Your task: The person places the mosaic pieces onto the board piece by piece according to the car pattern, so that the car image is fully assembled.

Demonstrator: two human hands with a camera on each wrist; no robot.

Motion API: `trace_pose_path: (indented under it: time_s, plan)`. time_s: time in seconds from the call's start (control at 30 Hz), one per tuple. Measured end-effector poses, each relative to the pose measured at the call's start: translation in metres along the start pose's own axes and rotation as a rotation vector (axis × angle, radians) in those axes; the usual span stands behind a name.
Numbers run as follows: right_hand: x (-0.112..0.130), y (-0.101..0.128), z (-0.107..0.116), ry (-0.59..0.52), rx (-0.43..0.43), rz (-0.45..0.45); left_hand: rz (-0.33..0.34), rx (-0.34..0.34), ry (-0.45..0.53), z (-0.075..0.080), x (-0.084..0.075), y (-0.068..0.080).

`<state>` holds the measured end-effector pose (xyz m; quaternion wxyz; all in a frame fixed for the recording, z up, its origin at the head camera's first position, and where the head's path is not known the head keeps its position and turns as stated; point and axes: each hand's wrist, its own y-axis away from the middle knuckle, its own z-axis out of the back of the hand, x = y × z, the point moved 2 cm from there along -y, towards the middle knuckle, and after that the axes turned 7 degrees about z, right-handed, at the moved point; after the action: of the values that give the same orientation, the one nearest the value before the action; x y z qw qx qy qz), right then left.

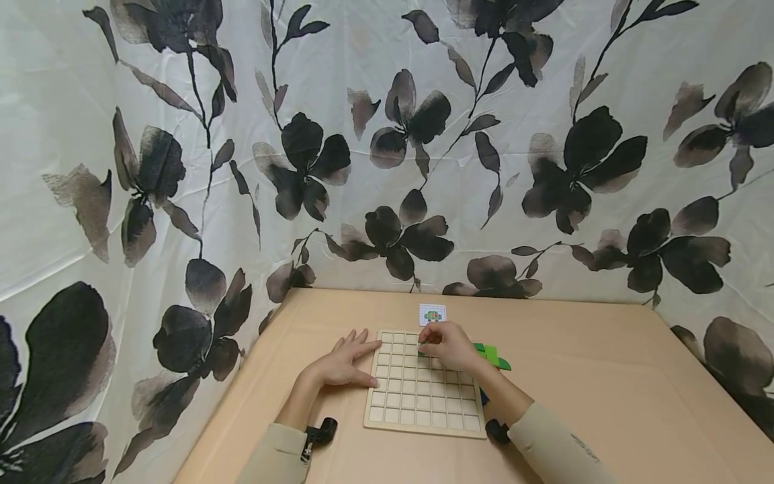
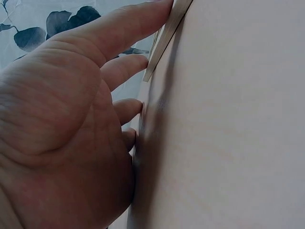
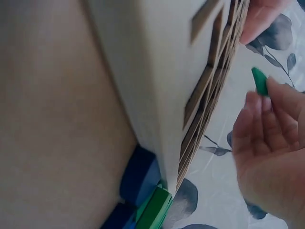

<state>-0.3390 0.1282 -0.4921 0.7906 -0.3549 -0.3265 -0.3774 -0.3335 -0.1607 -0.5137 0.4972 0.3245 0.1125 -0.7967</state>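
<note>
- Wooden grid board point(image 1: 423, 390): lies flat on the tan table point(image 1: 605, 376), cells facing up, all visible cells bare.
- Left hand point(image 1: 345, 363): fingers straight and spread, lying flat on the table at the board's 9 o'clock edge, fingertips touching the frame; judged to steady the board.
- Right hand point(image 1: 447, 344): over the board's 12 o'clock rows, fingertips pinching a small green piece point(image 3: 260, 81), held just above the cells.
- Green blocks point(image 1: 492, 355): loose pile at the board's 3 o'clock side, touching its edge, within the right hand's reach.
- Blue blocks point(image 3: 138, 176): beside the green ones, partly hidden.
- Pattern card point(image 1: 432, 314): at the board's 12 o'clock, face up, probably a reference.
</note>
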Motion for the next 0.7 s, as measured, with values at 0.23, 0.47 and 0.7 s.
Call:
trace_pose_path:
  time_s: [0.23,0.47,0.7]
  plan:
    - [0.003,-0.003,-0.011,0.02,0.075,0.002,0.003,-0.001,0.01,-0.001,0.001,-0.001]
    - [0.002,-0.005,-0.021,0.112,0.127,0.028,0.0,-0.003,0.012,-0.002,0.003,-0.002]
    - [0.002,-0.006,-0.025,0.212,0.158,0.053,0.006,-0.002,0.016,-0.002,0.003,-0.003]
